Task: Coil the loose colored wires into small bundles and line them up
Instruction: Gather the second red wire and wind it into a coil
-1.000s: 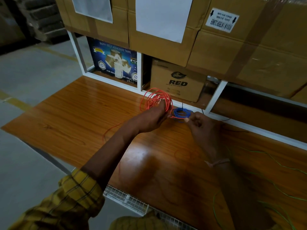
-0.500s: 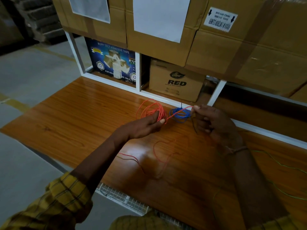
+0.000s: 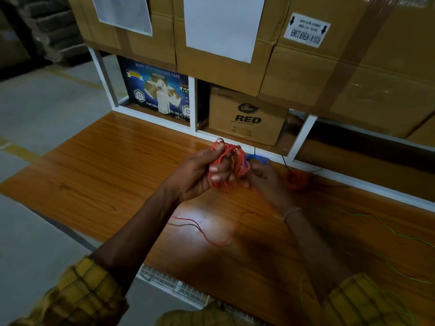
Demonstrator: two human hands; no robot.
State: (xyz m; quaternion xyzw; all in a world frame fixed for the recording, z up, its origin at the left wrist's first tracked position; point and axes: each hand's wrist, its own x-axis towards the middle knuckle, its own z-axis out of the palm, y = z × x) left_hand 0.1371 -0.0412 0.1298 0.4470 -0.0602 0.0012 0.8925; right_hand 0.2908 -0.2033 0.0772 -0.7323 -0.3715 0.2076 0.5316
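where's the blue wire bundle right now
In the head view, the blue wire bundle lies on the wooden table by the white shelf frame, just behind the hands, left of the orange bundle.

The left half of the surface (image 3: 98, 170) lies bare. Ahead, the white shelf frame (image 3: 192, 103) and stacked boxes (image 3: 244, 118) block passage; green wire (image 3: 386, 229) trails right.

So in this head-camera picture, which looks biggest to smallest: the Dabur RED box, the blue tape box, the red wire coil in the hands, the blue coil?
1. Dabur RED box and blue tape box: about alike, so unranked.
2. Red wire coil, though it is nearer the camera.
3. Blue coil, partly hidden.
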